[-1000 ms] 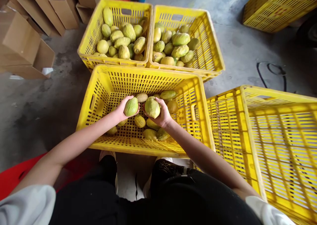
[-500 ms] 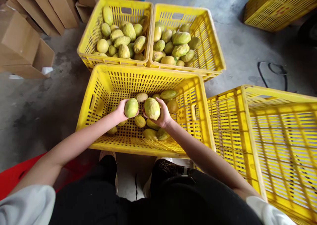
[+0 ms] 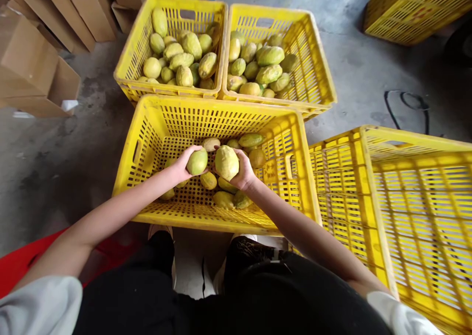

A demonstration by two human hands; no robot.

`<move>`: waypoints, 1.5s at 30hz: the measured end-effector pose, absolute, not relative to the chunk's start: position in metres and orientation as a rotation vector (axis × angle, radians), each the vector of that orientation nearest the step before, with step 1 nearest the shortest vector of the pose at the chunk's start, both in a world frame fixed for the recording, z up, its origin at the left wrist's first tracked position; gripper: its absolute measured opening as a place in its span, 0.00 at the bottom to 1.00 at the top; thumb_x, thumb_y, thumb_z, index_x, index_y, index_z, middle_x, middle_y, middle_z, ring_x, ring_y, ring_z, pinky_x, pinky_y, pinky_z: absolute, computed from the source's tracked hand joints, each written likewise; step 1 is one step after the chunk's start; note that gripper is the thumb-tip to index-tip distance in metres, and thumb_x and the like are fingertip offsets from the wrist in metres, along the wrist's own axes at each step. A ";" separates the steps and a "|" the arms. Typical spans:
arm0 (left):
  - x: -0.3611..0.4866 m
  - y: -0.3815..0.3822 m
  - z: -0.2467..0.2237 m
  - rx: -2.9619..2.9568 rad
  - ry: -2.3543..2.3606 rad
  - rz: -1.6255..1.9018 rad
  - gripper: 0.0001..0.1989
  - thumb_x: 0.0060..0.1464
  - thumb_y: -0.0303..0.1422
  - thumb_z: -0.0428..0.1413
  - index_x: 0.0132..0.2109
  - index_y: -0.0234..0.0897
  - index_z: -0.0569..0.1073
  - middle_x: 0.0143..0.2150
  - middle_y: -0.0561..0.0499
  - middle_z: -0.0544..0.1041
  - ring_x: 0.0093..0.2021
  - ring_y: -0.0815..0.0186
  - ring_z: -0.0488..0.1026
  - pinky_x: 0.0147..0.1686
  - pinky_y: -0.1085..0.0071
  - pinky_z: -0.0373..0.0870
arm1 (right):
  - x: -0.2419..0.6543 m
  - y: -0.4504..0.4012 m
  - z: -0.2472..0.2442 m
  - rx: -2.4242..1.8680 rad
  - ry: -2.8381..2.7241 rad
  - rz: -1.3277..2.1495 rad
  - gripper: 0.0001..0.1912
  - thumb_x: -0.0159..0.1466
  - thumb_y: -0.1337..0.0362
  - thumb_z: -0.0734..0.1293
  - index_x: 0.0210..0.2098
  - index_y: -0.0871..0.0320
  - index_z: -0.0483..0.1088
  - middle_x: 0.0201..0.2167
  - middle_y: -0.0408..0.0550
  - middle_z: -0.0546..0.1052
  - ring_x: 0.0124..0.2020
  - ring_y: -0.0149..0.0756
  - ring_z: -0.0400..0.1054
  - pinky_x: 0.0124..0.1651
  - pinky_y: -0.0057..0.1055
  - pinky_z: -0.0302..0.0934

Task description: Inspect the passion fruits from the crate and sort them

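Over the near yellow crate (image 3: 217,222), my left hand (image 3: 183,165) is closed round a smooth green fruit (image 3: 197,161). Beside it my right hand (image 3: 245,170) holds a paler, bumpy yellow-green fruit (image 3: 226,163). The two fruits are close together, with a narrow gap between them. Several more fruits lie on the crate's floor below, among them a long green one (image 3: 251,139) at the back and a yellowish one (image 3: 223,199) at the front. My fingers under both held fruits are mostly hidden.
Two yellow crates, one at the back left (image 3: 169,90) and one at the back right (image 3: 276,101), hold many similar fruits. Another yellow crate (image 3: 376,212) stands at the right. Cardboard boxes (image 3: 29,54) are at the upper left, and a black cable (image 3: 409,99) lies on the floor.
The green fruit in my left hand has turned a little and shifted slightly right and down. My right hand has barely moved, still holding the bumpy fruit.
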State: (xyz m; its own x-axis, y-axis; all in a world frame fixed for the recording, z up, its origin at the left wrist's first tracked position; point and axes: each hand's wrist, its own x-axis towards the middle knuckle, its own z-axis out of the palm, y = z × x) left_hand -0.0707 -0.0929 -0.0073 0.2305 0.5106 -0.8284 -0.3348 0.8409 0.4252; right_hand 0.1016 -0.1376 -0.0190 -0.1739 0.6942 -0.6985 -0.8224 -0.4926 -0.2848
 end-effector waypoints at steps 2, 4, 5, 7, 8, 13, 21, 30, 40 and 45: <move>-0.072 -0.093 -0.009 0.167 1.273 0.570 0.06 0.65 0.35 0.60 0.40 0.39 0.73 0.33 0.49 0.78 0.31 0.63 0.76 0.32 0.68 0.81 | 0.103 -0.138 -0.022 -0.992 0.171 1.867 0.14 0.68 0.60 0.64 0.49 0.55 0.77 0.30 0.47 0.81 0.33 0.41 0.78 0.44 0.40 0.80; -0.072 -0.093 -0.011 0.121 1.296 0.564 0.06 0.67 0.35 0.57 0.41 0.39 0.74 0.33 0.48 0.78 0.32 0.62 0.77 0.34 0.67 0.81 | 0.104 -0.138 -0.024 -1.004 0.182 1.871 0.12 0.68 0.60 0.64 0.48 0.54 0.75 0.30 0.46 0.80 0.32 0.40 0.77 0.43 0.40 0.80; -0.072 -0.093 -0.012 0.086 1.284 0.563 0.06 0.67 0.34 0.55 0.42 0.39 0.74 0.34 0.47 0.78 0.33 0.61 0.78 0.35 0.65 0.81 | 0.104 -0.138 -0.023 -1.002 0.189 1.867 0.12 0.69 0.59 0.64 0.48 0.53 0.75 0.30 0.46 0.80 0.32 0.41 0.76 0.44 0.41 0.81; -0.072 -0.093 -0.013 0.020 1.238 0.560 0.08 0.68 0.32 0.51 0.45 0.39 0.75 0.35 0.46 0.79 0.34 0.59 0.79 0.36 0.64 0.82 | 0.104 -0.138 -0.022 -0.985 0.201 1.863 0.13 0.70 0.56 0.65 0.48 0.54 0.75 0.29 0.47 0.80 0.33 0.43 0.77 0.45 0.44 0.81; -0.071 -0.094 -0.014 -0.004 1.218 0.555 0.09 0.69 0.31 0.50 0.46 0.39 0.76 0.35 0.45 0.79 0.34 0.59 0.79 0.35 0.64 0.82 | 0.103 -0.138 -0.020 -0.973 0.210 1.867 0.13 0.70 0.54 0.66 0.47 0.54 0.75 0.29 0.48 0.80 0.35 0.44 0.78 0.45 0.45 0.81; -0.071 -0.093 -0.018 0.004 1.210 0.520 0.08 0.67 0.37 0.57 0.48 0.38 0.75 0.33 0.47 0.79 0.30 0.60 0.79 0.30 0.66 0.81 | 0.102 -0.138 -0.016 -0.955 0.239 1.871 0.13 0.69 0.52 0.69 0.43 0.56 0.75 0.27 0.47 0.79 0.38 0.44 0.80 0.45 0.42 0.81; -0.069 -0.093 -0.023 0.193 1.205 0.558 0.04 0.62 0.31 0.64 0.42 0.36 0.77 0.34 0.48 0.81 0.30 0.64 0.79 0.41 0.67 0.82 | 0.103 -0.137 -0.022 -0.952 0.168 1.907 0.10 0.69 0.60 0.67 0.46 0.53 0.76 0.31 0.46 0.82 0.35 0.43 0.81 0.44 0.45 0.81; -0.070 -0.094 -0.017 0.071 1.239 0.578 0.06 0.67 0.34 0.56 0.47 0.40 0.77 0.33 0.48 0.79 0.36 0.59 0.80 0.41 0.65 0.81 | 0.103 -0.135 -0.023 -0.958 0.173 1.915 0.09 0.72 0.61 0.64 0.45 0.56 0.76 0.33 0.50 0.84 0.33 0.36 0.80 0.39 0.30 0.78; -0.072 -0.091 -0.018 0.097 1.171 0.472 0.07 0.66 0.35 0.61 0.45 0.37 0.74 0.35 0.48 0.76 0.36 0.61 0.78 0.43 0.63 0.83 | 0.103 -0.140 -0.027 -0.959 0.184 1.902 0.12 0.68 0.54 0.72 0.38 0.56 0.73 0.27 0.48 0.80 0.35 0.43 0.80 0.42 0.39 0.81; -0.071 -0.094 -0.019 0.156 1.200 0.456 0.08 0.63 0.33 0.64 0.47 0.39 0.74 0.37 0.49 0.77 0.37 0.62 0.76 0.47 0.61 0.81 | 0.104 -0.136 -0.027 -0.992 0.266 1.823 0.08 0.68 0.58 0.66 0.40 0.55 0.72 0.26 0.48 0.79 0.35 0.45 0.80 0.42 0.44 0.81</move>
